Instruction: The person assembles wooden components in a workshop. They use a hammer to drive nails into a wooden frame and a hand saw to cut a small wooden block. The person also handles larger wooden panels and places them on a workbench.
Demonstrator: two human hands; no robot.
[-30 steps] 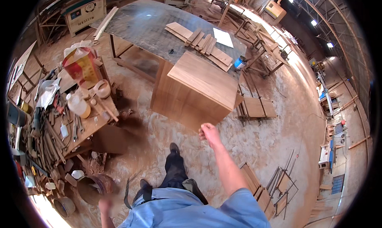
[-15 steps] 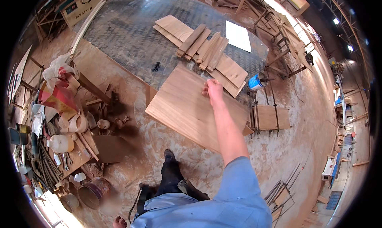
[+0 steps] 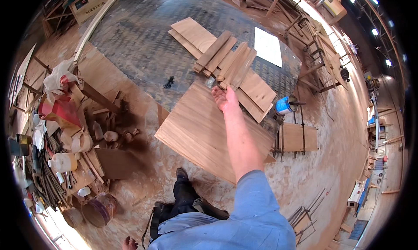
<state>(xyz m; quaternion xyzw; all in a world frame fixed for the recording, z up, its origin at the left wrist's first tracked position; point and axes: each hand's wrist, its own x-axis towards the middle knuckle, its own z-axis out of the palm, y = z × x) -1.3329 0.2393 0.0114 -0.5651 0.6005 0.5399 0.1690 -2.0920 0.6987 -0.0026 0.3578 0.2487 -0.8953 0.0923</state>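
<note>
My right hand (image 3: pixel 224 97) reaches forward over the far edge of a large light wooden cabinet top (image 3: pixel 196 132), fingers apart and holding nothing. Its fingertips are just short of the near ends of several narrow wooden planks (image 3: pixel 226 58), which lie stacked on wider boards (image 3: pixel 257 91) on a grey patterned table (image 3: pixel 143 36). A small grey object (image 3: pixel 210 81) sits by the fingertips. My left hand (image 3: pixel 128 242) hangs low at the bottom edge, only partly in view.
A white sheet (image 3: pixel 267 46) lies on the table beyond the planks. A blue can (image 3: pixel 285 105) stands at the table's right corner. A cluttered bench (image 3: pixel 56 163) with jugs, tools and bags runs along the left. Buckets (image 3: pixel 100 208) stand on the dusty floor.
My right arm has stretched further forward, from the cabinet top's far edge to the plank ends. The view has come closer to the table.
</note>
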